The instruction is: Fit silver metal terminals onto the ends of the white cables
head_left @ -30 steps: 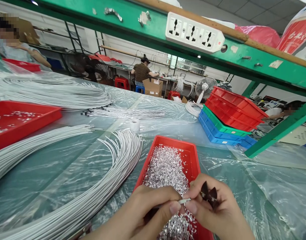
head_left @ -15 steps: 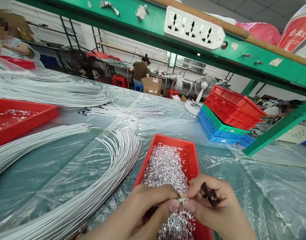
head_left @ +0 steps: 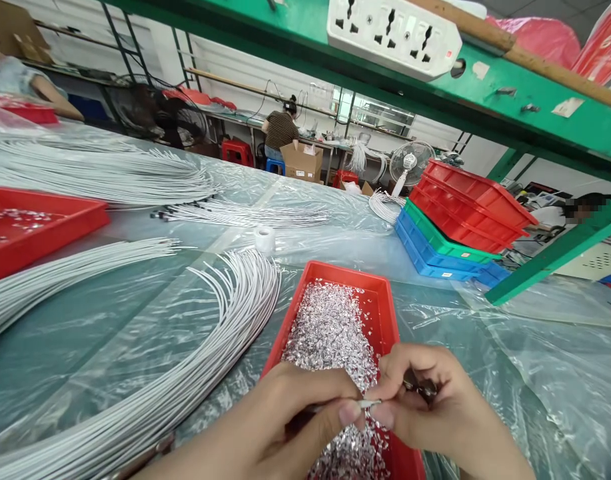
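My left hand [head_left: 290, 417] and my right hand [head_left: 428, 407] meet over the near end of a red tray [head_left: 390, 313] filled with small silver metal pieces [head_left: 330, 333]. Both pinch a thin white wire end with a small silver terminal [head_left: 368, 403] between thumbs and forefingers. My right hand also keeps small dark parts [head_left: 420, 387] tucked in its fingers. A big curved bundle of white wires [head_left: 225, 333] lies to the left of the tray on clear plastic sheeting.
More white wire bundles [head_left: 110, 177] and a second red tray [head_left: 45, 227] lie at left. Stacked red, green and blue trays [head_left: 450, 233] sit at right. A green shelf beam with a white power strip [head_left: 392, 33] hangs overhead. Other people work at the back and at both sides.
The view has tilted down slightly. My hands stay together over the tray, still pinching the wire end; my right fingers have closed more over the dark parts.
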### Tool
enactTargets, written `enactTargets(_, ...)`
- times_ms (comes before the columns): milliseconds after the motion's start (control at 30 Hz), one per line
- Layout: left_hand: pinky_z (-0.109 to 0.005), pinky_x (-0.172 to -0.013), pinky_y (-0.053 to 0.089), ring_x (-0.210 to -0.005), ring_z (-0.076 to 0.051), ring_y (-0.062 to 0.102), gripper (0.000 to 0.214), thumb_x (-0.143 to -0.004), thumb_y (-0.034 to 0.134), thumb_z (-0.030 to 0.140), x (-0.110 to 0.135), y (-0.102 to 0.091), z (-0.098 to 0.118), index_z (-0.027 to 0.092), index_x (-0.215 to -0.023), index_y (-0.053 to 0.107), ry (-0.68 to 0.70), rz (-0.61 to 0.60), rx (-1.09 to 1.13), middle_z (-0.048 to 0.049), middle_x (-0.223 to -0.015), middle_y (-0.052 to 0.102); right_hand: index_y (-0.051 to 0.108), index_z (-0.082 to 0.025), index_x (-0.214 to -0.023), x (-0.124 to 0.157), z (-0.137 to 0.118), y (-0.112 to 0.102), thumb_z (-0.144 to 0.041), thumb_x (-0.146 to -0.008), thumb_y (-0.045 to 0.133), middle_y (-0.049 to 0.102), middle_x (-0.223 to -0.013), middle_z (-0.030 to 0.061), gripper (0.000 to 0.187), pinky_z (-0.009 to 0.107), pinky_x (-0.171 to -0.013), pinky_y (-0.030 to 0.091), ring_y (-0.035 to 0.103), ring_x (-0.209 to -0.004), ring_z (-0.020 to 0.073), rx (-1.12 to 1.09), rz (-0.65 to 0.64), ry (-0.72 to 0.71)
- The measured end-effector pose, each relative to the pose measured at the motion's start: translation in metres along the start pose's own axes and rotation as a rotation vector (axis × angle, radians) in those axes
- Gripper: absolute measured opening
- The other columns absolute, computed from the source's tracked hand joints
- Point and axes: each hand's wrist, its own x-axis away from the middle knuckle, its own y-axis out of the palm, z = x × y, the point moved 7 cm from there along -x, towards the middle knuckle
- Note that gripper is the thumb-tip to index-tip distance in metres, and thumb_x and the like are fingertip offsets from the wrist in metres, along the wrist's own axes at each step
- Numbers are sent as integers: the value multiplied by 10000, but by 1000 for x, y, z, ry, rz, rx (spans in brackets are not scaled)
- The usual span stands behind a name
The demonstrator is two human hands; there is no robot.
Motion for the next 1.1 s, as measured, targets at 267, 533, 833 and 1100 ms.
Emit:
enactTargets(267, -178, -533, 451, -634, -137, 598, 208, -937, 482, 267, 2, 2, -4, 227, -821, 650, -50, -45, 65, 1, -734, 656, 689, -195, -759, -5, 12, 2, -111, -735, 781, 591, -638, -15, 127, 198, -409, 206, 340, -504, 77, -152, -154, -14)
enactTargets(533, -204, -554, 406, -631, -139, 539, 248, -957, 459, 339, 4, 6, -11, 233, -803, 623, -116, -88, 172, 19, -686, 579, 674, -192, -776, -8, 6, 6, -157, -796, 772, 618, -685, 3, 106, 191, -435, 259, 413, -551, 89, -234, -214, -67)
enactTargets(833, -241, -548, 309, -652, -135, 408, 231, -985, 400, 473, 4, 18, -11, 271, -948, 506, -221, -177, 267, 49, -736, 455, 676, -186, -750, -6, 16, -1, -328, -761, 829, 403, -557, -71, 209, 231, -429, 140, 230, -491, 72, -170, -108, -56)
enactTargets(1100, -219, -518, 274, -599, -112, 318, 305, -990, 394, 519, -2, 17, -10, 252, -894, 506, -235, -137, 497, 73, -679, 349, 648, -184, -720, -10, 8, 1, -215, -710, 831, 394, -525, -87, 186, 226, -436, 160, 222, -468, 69, -136, -44, -25)
